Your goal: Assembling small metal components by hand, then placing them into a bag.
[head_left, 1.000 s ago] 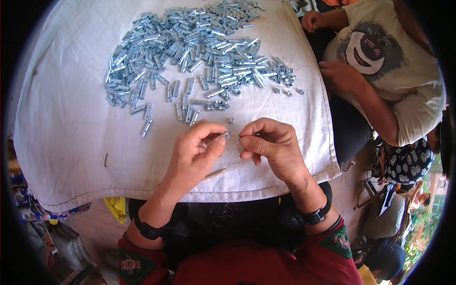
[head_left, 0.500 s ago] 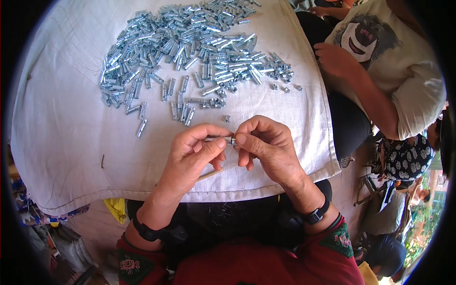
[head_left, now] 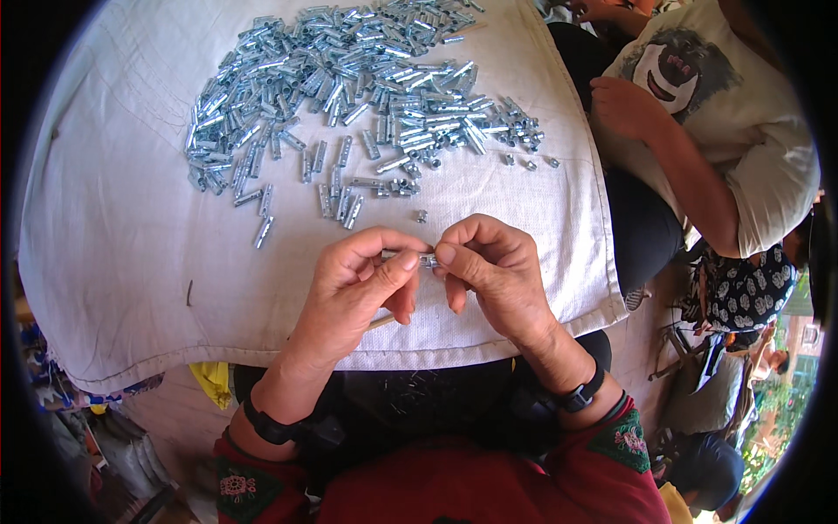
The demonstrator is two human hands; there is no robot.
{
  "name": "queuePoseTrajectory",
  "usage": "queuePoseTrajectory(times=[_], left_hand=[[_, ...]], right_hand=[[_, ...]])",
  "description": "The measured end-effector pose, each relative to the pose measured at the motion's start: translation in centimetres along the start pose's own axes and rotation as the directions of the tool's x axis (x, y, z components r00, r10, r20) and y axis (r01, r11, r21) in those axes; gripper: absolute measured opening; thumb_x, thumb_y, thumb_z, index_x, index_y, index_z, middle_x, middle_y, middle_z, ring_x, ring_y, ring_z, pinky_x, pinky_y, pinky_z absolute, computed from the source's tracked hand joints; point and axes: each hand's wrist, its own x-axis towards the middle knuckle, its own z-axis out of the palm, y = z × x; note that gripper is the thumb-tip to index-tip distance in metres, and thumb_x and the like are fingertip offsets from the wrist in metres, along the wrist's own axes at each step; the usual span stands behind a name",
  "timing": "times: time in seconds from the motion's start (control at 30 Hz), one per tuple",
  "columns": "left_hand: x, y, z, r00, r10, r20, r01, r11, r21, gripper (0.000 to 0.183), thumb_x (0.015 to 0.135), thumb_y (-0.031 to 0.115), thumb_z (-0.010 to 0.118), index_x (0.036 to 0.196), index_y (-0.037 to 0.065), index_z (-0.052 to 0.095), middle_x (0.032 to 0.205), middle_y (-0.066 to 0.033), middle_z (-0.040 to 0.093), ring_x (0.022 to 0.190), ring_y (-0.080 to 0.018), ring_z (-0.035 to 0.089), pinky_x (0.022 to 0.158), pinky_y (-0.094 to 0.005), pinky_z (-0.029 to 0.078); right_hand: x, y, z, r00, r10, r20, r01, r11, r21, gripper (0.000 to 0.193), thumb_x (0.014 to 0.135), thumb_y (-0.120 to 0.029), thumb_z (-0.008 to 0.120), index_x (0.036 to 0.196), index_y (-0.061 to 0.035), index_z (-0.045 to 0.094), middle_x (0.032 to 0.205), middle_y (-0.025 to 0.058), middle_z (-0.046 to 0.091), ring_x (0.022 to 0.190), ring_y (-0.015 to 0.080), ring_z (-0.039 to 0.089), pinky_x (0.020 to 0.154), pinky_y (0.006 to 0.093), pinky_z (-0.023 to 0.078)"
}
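A short silvery metal tube [head_left: 427, 260] is held level between my two hands, above the near part of the cloth. My left hand [head_left: 358, 275] pinches its left part between thumb and forefinger. At the other end, the thumb and forefinger of my right hand [head_left: 493, 266] close on the tip; whether a separate small piece is there is hidden by the fingers. Beneath my left hand lies a thin light-brown stick [head_left: 381, 322], partly covered. Just beyond the fingers a small metal nut-like piece [head_left: 422, 216] rests on the cloth.
A large heap of similar metal tubes [head_left: 323, 65] spreads over the far part of the white cloth [head_left: 113, 262]. Small nut-like pieces [head_left: 531, 164] lie at its right edge. A dark bent sliver [head_left: 189, 293] sits at left. Another person [head_left: 690, 131] sits along the right edge.
The tube shows slightly more between my fingertips. Both hands stay in nearly the same place, and the whole scene has shifted a little in view.
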Motion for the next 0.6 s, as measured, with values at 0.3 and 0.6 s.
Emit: queuePoseTrajectory(times=[0.3, 0.6], left_hand=[[-0.5, 0.1, 0.2, 0.990, -0.141, 0.013, 0.140, 0.958, -0.252, 0.024, 0.094, 0.019, 0.050, 0.103, -0.002, 0.056, 0.066, -0.0051, 0.056, 0.051, -0.0103, 0.054, 0.046, -0.0211, 0.045], [-1.5, -0.9, -0.1, 0.973, -0.150, 0.173, 0.210, 0.887, -0.411, 0.024, 0.094, 0.020, 0.050, 0.103, -0.001, 0.056, 0.068, -0.0049, 0.056, 0.051, -0.0110, 0.053, 0.045, -0.0216, 0.044]], right_hand=[[0.1, 0.1, 0.1, 0.997, 0.002, 0.083, -0.005, 0.999, 0.035, 0.017, 0.085, -0.014, 0.065, 0.083, -0.0012, 0.053, 0.069, 0.0032, 0.058, 0.049, 0.0068, 0.052, 0.042, 0.0178, 0.041], [-0.3, 0.3, 0.4, 0.967, 0.127, 0.220, -0.133, 0.991, 0.017, 0.022, 0.085, -0.020, 0.065, 0.078, -0.0028, 0.053, 0.064, 0.0037, 0.056, 0.046, 0.0079, 0.051, 0.038, 0.0184, 0.039]])
